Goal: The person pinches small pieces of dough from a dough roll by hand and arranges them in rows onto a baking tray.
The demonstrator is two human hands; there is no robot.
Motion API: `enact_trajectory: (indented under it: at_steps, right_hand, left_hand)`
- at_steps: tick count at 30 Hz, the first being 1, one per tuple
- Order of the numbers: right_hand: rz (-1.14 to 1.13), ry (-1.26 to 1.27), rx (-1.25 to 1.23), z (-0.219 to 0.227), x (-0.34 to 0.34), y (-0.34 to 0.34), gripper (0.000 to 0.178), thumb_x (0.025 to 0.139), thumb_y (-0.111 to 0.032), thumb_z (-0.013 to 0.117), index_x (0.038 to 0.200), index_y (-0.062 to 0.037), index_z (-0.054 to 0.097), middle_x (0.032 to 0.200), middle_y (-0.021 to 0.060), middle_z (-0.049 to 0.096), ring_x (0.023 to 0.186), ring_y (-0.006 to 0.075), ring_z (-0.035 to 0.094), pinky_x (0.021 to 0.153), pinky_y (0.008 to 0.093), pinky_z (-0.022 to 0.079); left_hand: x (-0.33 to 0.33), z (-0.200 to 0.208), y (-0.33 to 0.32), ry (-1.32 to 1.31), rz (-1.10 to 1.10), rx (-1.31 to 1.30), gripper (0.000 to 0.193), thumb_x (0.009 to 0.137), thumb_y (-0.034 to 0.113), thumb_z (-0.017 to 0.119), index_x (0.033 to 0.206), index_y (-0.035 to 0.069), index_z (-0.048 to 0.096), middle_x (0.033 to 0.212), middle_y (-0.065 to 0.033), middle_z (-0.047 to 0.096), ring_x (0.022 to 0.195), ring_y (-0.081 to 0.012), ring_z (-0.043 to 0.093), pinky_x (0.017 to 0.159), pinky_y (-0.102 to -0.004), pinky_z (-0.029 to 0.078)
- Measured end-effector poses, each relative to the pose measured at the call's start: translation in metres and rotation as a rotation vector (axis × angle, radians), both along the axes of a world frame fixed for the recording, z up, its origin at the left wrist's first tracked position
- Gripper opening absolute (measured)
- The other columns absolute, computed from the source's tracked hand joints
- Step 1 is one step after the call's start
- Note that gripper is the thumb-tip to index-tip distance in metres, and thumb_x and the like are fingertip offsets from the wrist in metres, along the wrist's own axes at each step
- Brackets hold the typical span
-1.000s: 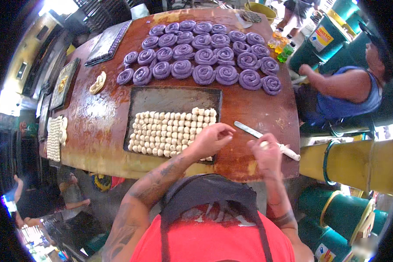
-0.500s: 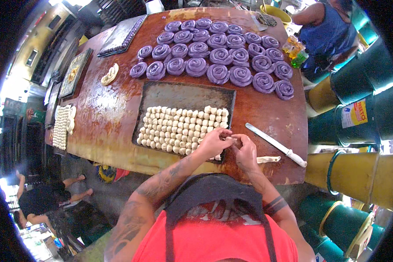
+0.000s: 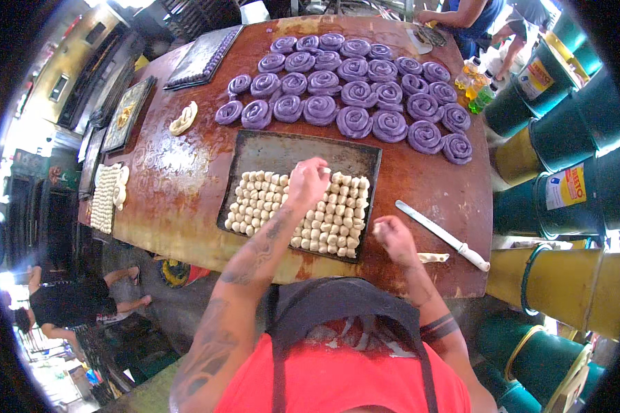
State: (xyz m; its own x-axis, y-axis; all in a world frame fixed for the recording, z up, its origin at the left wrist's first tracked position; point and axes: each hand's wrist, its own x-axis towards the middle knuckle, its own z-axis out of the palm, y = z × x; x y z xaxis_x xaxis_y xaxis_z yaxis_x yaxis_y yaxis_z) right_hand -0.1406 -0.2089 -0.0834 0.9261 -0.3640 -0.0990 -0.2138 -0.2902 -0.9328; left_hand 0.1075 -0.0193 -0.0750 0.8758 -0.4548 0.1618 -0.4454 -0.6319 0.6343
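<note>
A dark baking tray (image 3: pixel 275 146) lies before me, its near part covered with rows of small pale dough balls (image 3: pixel 334 219). Over the far edge of these rows, my left hand (image 3: pixel 308 182) is closed in a pinch on a dough ball (image 3: pixel 326 171). To the right of the tray, my right hand (image 3: pixel 395 241) is curled above the table, with a bit of pale dough (image 3: pixel 378 228) showing at its fingertips. A strip of dough (image 3: pixel 433 257) lies beside that hand. Farther right rests a long knife with a white handle (image 3: pixel 448 238).
Many purple dough spirals (image 3: pixel 357 93) cover the far table (image 3: pixel 186 179). A twisted dough piece (image 3: pixel 184 118) and other trays (image 3: pixel 203 60) lie left. Bottles (image 3: pixel 484 96) stand at the right edge; green and yellow drums (image 3: pixel 565 275) line that side. A person (image 3: pixel 472 17) is beyond.
My hands were together at the tray's right edge and have separated. The left has moved up and left over the dough rows; the right has moved slightly right and down.
</note>
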Motion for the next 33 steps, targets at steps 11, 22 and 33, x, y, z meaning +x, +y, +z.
enact_trajectory:
  at_steps: [11, 22, 33]
  right_hand:
    - [-0.167, 0.137, -0.018, 0.052, 0.014, 0.018, 0.007, 0.092, -0.008, 0.069, 0.091, -0.0020, 0.066, 0.076, -0.0033, 0.061, 0.074, 0.0079, 0.054, 0.063, 0.0294, 0.046]
    - [-0.160, -0.005, -0.179, 0.041, 0.010, 0.025, 0.029, 0.081, -0.017, 0.081, 0.104, -0.0020, 0.071, 0.102, 0.0182, 0.075, 0.091, 0.0311, 0.073, 0.085, 0.0395, 0.056]
    - [0.110, 0.075, -0.603, 0.005, -0.021, -0.001, 0.042, 0.081, -0.020, 0.079, 0.120, -0.0076, 0.068, 0.105, 0.0114, 0.073, 0.112, 0.0361, 0.061, 0.097, 0.0480, 0.047]
  left_hand:
    - [-0.119, 0.080, -0.049, 0.280, -0.659, -0.407, 0.021, 0.092, 0.013, 0.075, 0.111, 0.005, 0.076, 0.103, -0.0156, 0.074, 0.098, -0.0302, 0.070, 0.089, -0.0387, 0.055]
    - [-0.118, 0.032, -0.033, 0.714, -0.312, -0.230, 0.030, 0.090, 0.024, 0.079, 0.109, 0.002, 0.073, 0.101, -0.0084, 0.076, 0.091, -0.0168, 0.070, 0.085, -0.0335, 0.057]
    - [0.009, 0.000, 0.019, -0.385, 0.164, -0.173, 0.015, 0.080, 0.009, 0.073, 0.096, 0.006, 0.073, 0.088, -0.0135, 0.075, 0.081, -0.0327, 0.072, 0.076, -0.0441, 0.058]
